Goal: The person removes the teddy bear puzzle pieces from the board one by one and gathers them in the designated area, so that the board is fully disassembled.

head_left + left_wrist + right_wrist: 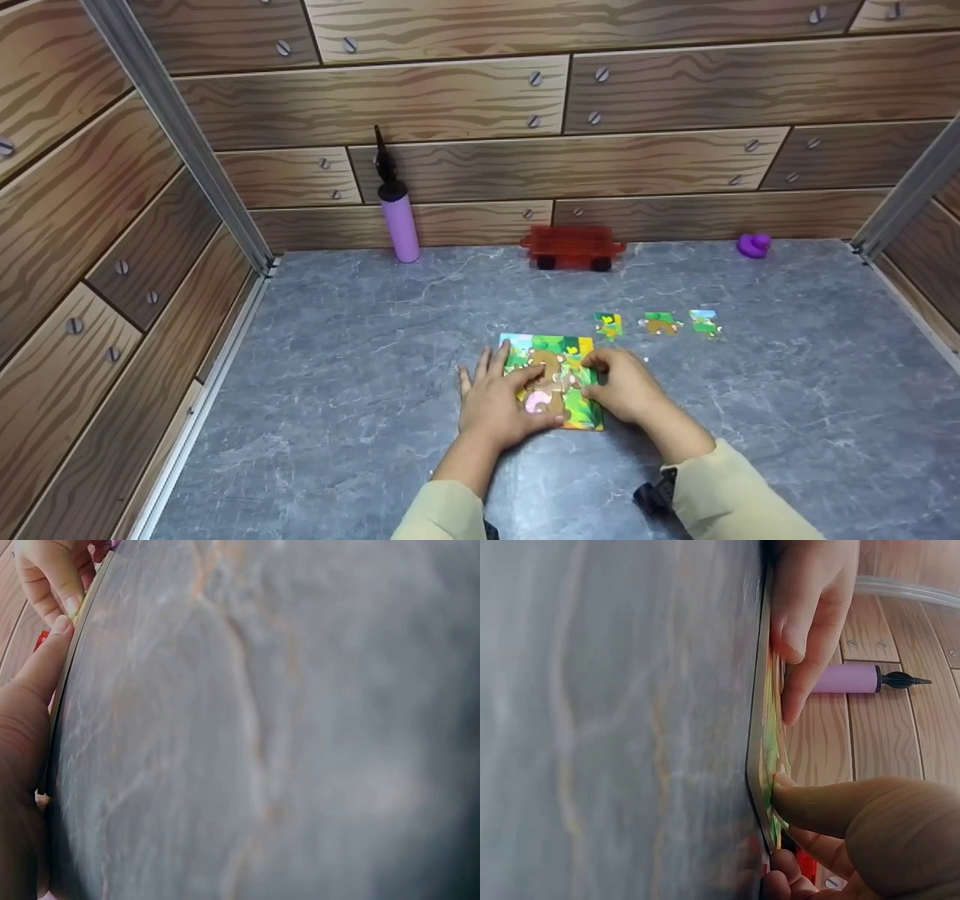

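Observation:
A square jigsaw puzzle point(585, 415) with a brown bear on green lies flat on the grey table. Over its left side my left hand point(487, 405) is spread, thumb along the bottom edge and fingers up the left edge. My right hand point(630, 386) is at the puzzle's right edge, thumb and forefinger pinching a puzzle piece that they mostly hide. In the right wrist view, the right thumb point(817, 806) presses at the picture surface near a corner of the board. The left wrist view has the left thumb point(46, 664) against the board's edge.
Beyond the puzzle lie three loose pieces: one with a yellow shape point(609, 325), a brown one point(661, 324) and a blue-green one point(705, 321). Along the back wall stand a purple hand pump point(401, 225), a red toy wagon point(571, 246) and a purple rubber duck point(753, 245).

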The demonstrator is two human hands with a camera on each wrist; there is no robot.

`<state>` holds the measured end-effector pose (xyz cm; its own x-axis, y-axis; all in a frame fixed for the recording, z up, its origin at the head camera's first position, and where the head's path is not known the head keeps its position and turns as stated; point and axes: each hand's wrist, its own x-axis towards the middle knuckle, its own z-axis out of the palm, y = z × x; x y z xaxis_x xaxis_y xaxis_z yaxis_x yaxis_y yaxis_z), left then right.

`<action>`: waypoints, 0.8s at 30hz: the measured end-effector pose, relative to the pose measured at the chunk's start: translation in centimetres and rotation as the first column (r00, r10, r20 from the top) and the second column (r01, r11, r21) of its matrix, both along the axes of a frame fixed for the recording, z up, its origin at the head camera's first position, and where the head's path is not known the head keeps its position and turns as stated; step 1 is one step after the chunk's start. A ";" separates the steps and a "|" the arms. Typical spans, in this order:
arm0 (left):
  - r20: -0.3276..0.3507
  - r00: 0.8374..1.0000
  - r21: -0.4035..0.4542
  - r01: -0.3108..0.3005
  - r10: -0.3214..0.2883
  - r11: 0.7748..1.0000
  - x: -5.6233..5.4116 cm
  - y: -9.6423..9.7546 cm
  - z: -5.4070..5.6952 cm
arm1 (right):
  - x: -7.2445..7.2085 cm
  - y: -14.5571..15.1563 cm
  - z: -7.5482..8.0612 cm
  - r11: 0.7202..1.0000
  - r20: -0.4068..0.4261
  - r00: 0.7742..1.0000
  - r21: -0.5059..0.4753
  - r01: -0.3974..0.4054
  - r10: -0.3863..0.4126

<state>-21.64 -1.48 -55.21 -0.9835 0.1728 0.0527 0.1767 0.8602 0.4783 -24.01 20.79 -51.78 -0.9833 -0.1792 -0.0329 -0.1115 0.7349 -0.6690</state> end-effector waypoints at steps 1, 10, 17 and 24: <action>-0.002 1.000 -0.001 -0.001 0.001 1.000 0.0 0.0 0.0 | 0.0 0.0 0.0 1.000 -0.001 1.000 -0.001 0.002 -0.002; -0.001 1.000 -0.006 -0.001 0.001 1.000 0.1 -0.2 0.0 | 0.3 -0.5 0.0 1.000 -0.004 1.000 -0.015 0.022 -0.022; -0.008 1.000 -0.008 -0.006 0.006 1.000 0.0 -0.2 -0.1 | 0.4 -0.6 0.1 0.999 -0.025 0.999 -0.046 0.018 -0.020; -0.023 1.000 -0.006 0.002 -0.002 1.000 0.0 -0.1 0.1 | 0.3 -0.1 0.2 0.996 -0.038 0.999 -0.090 -0.022 0.019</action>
